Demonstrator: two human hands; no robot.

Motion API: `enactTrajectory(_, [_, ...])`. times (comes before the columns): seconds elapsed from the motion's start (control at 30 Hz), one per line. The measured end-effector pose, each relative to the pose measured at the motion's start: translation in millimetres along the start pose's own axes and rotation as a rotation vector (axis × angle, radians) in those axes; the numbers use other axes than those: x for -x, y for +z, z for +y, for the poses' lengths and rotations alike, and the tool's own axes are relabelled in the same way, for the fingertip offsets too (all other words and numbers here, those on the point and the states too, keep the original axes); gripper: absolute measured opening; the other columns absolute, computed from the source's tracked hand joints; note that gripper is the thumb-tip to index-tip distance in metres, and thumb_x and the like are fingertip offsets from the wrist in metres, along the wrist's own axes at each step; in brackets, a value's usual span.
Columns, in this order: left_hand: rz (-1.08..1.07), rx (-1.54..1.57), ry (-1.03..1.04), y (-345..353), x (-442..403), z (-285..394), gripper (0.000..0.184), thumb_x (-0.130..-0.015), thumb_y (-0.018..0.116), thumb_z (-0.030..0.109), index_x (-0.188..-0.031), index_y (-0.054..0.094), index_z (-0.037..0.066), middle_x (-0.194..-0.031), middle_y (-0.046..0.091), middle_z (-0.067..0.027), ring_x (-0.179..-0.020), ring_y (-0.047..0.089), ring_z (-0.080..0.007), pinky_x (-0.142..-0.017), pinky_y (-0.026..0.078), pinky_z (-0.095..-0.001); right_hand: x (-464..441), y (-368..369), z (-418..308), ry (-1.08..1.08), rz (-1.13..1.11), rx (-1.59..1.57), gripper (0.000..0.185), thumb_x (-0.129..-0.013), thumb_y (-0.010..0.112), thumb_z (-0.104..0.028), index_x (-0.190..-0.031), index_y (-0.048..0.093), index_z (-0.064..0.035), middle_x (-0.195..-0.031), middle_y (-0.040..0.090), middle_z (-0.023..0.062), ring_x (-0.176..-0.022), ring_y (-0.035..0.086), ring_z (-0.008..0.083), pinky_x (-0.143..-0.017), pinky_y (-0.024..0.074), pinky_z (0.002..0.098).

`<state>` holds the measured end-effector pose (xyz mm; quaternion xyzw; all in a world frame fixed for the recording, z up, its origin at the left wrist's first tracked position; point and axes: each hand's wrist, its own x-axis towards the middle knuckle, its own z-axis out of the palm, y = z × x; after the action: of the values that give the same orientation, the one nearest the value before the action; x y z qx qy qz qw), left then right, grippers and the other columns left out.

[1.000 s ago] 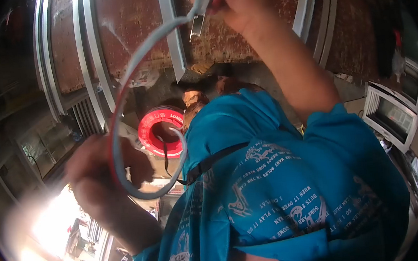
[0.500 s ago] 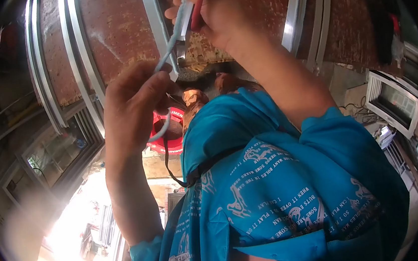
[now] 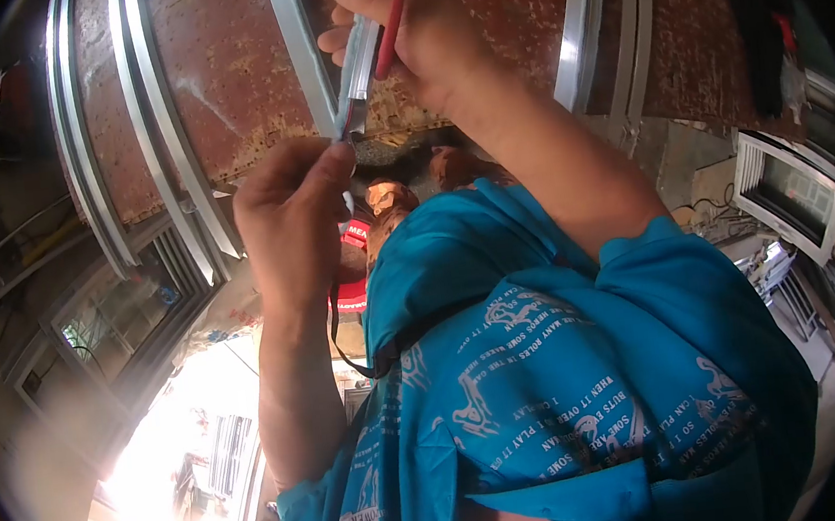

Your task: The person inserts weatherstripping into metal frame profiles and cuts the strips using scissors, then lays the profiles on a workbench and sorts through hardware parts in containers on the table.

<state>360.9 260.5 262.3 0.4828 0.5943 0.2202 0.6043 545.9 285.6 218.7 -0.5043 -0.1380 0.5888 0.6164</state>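
My left hand (image 3: 297, 207) is closed in a pinch on a thin grey-blue flexible strip (image 3: 349, 204), whose short end sticks out below the fingers. The rest of the strip meets the lower end of a silvery metal profile (image 3: 359, 70). That profile lies in my right hand (image 3: 437, 43), between thumb and fingers. A red handle (image 3: 395, 22) is also in my right hand, beside the profile; the rest of that tool is hard to make out. The two hands are close together above the worktop's near edge.
Long metal profiles (image 3: 158, 125) lie across the worn reddish-brown worktop (image 3: 217, 59), more (image 3: 577, 34) to its right. A red ring-shaped roll (image 3: 351, 297) is below, partly hidden by my left arm. White-framed panels (image 3: 788, 195) stand at right; framed glass (image 3: 116, 315) stands at left.
My left hand came up from the lower left, pinched the strip and drew it to the profile's end. The wide loop of strip is gone. My right hand moved slightly left and down.
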Motion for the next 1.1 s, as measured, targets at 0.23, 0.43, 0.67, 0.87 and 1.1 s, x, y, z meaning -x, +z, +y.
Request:
enactTrajectory(0.23, [0.041,0.02,-0.048,5.3,-1.7,-0.7,0.014,-0.09,0.069,0.012,-0.085,0.066,-0.001,-0.064,0.058,-0.0018,-0.05,0.05,-0.0087,-0.047,0.037,-0.023,-4.1,-3.6,25.8,-0.107,-0.029,-0.072,0.025,-0.092,0.07,-0.025,-0.087,0.058,-0.0029,-0.067,0.063,0.0076,-0.051,0.062,0.0157,-0.041,0.0466,0.0257])
enactTrajectory(0.43, [-0.03,0.069,-0.092,4.2,6.6,1.0,0.013,-0.088,0.067,0.011,-0.086,0.066,-0.002,-0.067,0.061,-0.003,-0.055,0.053,-0.008,-0.051,0.041,-0.0221,0.8,-6.9,21.2,-0.053,-0.146,-0.1,0.03,-0.093,0.068,-0.028,-0.077,0.057,-0.0048,-0.061,0.061,0.0068,-0.044,0.055,0.0125,-0.038,0.0421,0.0259])
enactTrajectory(0.67, [-0.011,0.137,-0.149,16.3,-0.9,7.0,0.014,-0.09,0.066,0.014,-0.089,0.064,0.001,-0.063,0.054,-0.001,-0.051,0.047,-0.0085,-0.048,0.035,-0.0225,6.8,0.7,23.7,-0.032,0.013,-0.019,0.027,-0.087,0.07,-0.019,-0.096,0.064,0.0049,-0.076,0.068,0.0152,-0.067,0.072,0.0243,-0.049,0.0531,0.0323])
enactTrajectory(0.87, [-0.081,0.02,-0.112,8.4,6.0,-0.3,0.024,-0.093,0.066,0.022,-0.085,0.064,-0.001,-0.066,0.06,-0.0037,-0.057,0.054,-0.0094,-0.053,0.041,-0.0229,3.2,-8.1,29.2,-0.032,0.001,-0.055,0.026,-0.088,0.069,-0.019,-0.096,0.065,0.0055,-0.077,0.068,0.0154,-0.067,0.072,0.0253,-0.049,0.054,0.0332])
enactTrajectory(1.1, [-0.16,0.097,-0.082,-7.3,6.6,-23.1,0.022,-0.094,0.066,0.02,-0.088,0.066,-0.001,-0.067,0.058,-0.0014,-0.058,0.05,-0.0074,-0.053,0.039,-0.0227,3.8,-5.8,31.1,-0.029,0.04,-0.032,0.021,-0.087,0.069,-0.016,-0.097,0.066,0.0031,-0.074,0.067,0.0134,-0.066,0.071,0.025,-0.049,0.0527,0.0335])
